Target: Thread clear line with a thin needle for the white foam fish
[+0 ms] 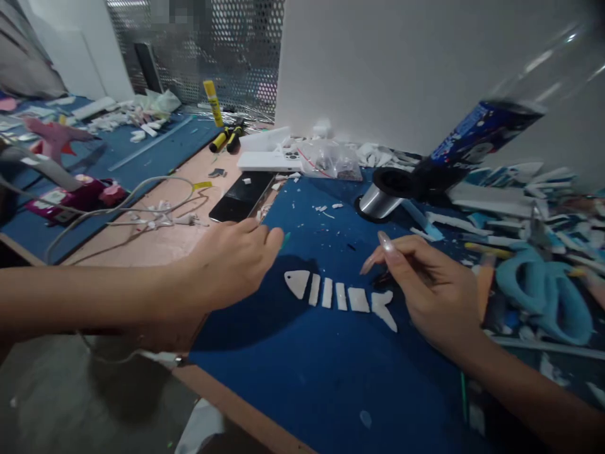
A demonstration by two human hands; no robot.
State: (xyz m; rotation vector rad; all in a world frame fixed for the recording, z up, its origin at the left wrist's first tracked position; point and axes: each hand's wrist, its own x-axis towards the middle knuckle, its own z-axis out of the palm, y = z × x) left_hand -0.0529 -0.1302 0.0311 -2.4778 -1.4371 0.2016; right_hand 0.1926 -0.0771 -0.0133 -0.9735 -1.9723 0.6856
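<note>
On the blue mat (331, 384) lies a row of flat white pieces in a fish-skeleton shape: a head (297, 284) with a small dark eye hole, several separate body strips (328, 292), and a forked tail (384, 309). My left hand (241, 261) hovers at the left of the head, fingers closed; a small teal tip shows by its thumb, and what it holds is hidden. To the right of the tail is my right hand (432, 284), thumb and fingers drawn together. A dark shape shows beneath its fingertips, too unclear to name.
A silver spool (385, 194) of wire or thread and a tilted blue bottle (472, 142) stand behind. Blue-handled scissors (543, 293) lie right among foam scraps. Two phones, a glue stick (213, 103), pliers (227, 137), cables and a pink glue gun (55, 137) are left.
</note>
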